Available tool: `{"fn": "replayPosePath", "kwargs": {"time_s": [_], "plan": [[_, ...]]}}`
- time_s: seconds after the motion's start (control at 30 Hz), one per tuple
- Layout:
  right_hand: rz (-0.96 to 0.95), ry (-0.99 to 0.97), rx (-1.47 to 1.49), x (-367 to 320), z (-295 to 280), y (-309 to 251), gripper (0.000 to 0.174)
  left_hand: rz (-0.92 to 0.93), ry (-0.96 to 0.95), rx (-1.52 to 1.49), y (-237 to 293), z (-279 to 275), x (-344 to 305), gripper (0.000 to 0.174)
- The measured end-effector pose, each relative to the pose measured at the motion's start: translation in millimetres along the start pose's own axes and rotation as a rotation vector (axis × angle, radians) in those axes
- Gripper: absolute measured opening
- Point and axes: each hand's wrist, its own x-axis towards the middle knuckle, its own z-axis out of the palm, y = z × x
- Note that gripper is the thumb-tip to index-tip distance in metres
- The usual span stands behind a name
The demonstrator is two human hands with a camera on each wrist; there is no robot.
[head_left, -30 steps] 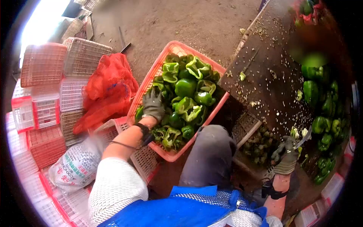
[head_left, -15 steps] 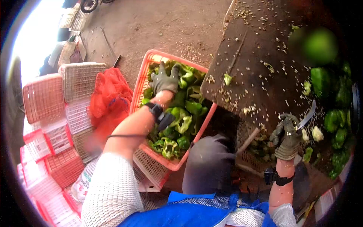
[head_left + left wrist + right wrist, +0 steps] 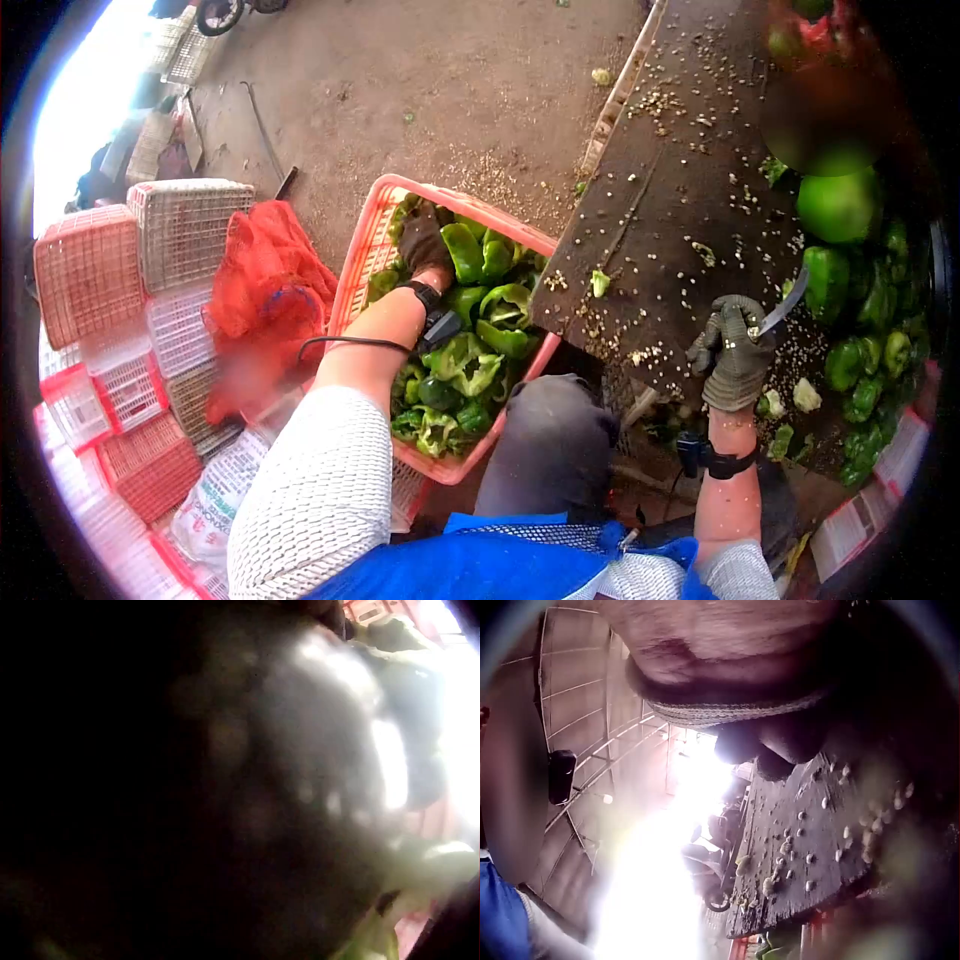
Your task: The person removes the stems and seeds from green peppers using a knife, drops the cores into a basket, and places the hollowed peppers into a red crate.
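Observation:
My gloved left hand [image 3: 422,240] reaches down into the far left corner of a pink plastic crate [image 3: 545,370], among cut green bell peppers [image 3: 465,362]. Its fingers are hidden, and I cannot tell whether they hold a pepper. In the left wrist view a large dark blur covers most of the picture, with a pale green pepper piece [image 3: 442,859] at the right. My gloved right hand [image 3: 738,350] grips a knife over the near part of a dark wooden board [image 3: 640,240]. The knife's curved blade [image 3: 785,303] points up and right, towards whole green peppers [image 3: 870,290].
Pale seeds and pepper scraps [image 3: 600,283] lie scattered over the board. At the left stand stacked plastic crates [image 3: 90,265], a red mesh bag [image 3: 270,265] and a white printed sack [image 3: 220,490]. My knee [image 3: 550,450] is between the crate and the board.
My left hand was spread on the peppers nearer the crate's middle-left, then moved to its far side, and now sits deeper in the far left corner. The right hand keeps the knife, slightly higher.

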Motion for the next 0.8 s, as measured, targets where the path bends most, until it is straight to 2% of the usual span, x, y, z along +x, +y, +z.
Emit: {"fn": "replayPosePath", "kwargs": {"time_s": [0.1, 0.23, 0.3, 0.37, 0.43, 0.47, 0.5, 0.53, 0.57, 0.63, 0.67, 0.73, 0.8], "plan": [[0.01, 0.004, 0.069, -21.1, -21.9, 7.9, 0.022, -0.006, -0.08, -0.007, 4.5, -20.4, 19.0, 0.055], [0.031, 0.041, 0.007, -59.4, -72.5, 36.8, 0.023, 0.041, -0.446, -0.323, -3.6, -77.9, 25.9, 0.052], [0.114, 0.084, 0.06, -74.1, -89.6, 49.2, 0.024, 0.152, -0.218, -0.326, -11.9, -95.1, -1.8, 0.065], [0.113, 0.079, 0.114, -82.8, -98.4, 56.4, 0.022, 0.307, -0.145, -0.268, 0.0, -157.0, -50.5, 0.071], [0.13, 0.136, 0.193, -90.6, -89.2, 52.1, 0.018, 0.451, -0.079, -0.131, 10.6, -169.5, -82.5, 0.073], [0.2, 0.172, 0.186, -92.6, -83.6, 47.7, 0.019, 0.544, -0.069, -0.074, 20.0, -181.7, -96.7, 0.074], [0.152, 0.097, 0.156, -90.2, -80.4, 46.6, 0.021, 0.636, -0.057, -0.016, 30.4, -186.2, -103.1, 0.075], [0.105, 0.022, 0.124, -86.2, -77.7, 47.3, 0.022, 0.594, -0.08, -0.039, 39.6, -167.3, -100.0, 0.076], [0.061, -0.051, 0.086, -81.1, -74.8, 47.7, 0.024, 0.585, -0.003, -0.126, 41.7, -127.1, -90.6, 0.064], [0.016, -0.076, 0.135, -71.2, -59.5, 36.9, 0.026, 0.604, 0.129, -0.098, 59.1, -89.8, -83.6, 0.052], [-0.007, -0.056, 0.108, -64.8, -53.3, 33.2, 0.026, 0.623, 0.036, -0.22, 61.9, -79.2, -75.1, 0.048], [0.019, -0.04, 0.147, -55.1, -42.4, 27.9, 0.026, 0.676, 0.031, -0.308, 64.9, -88.4, -80.4, 0.039], [0.001, -0.006, 0.202, -38.8, -40.4, 34.1, 0.023, 0.675, 0.054, -0.226, 68.4, -81.2, -84.5, 0.039]]}}
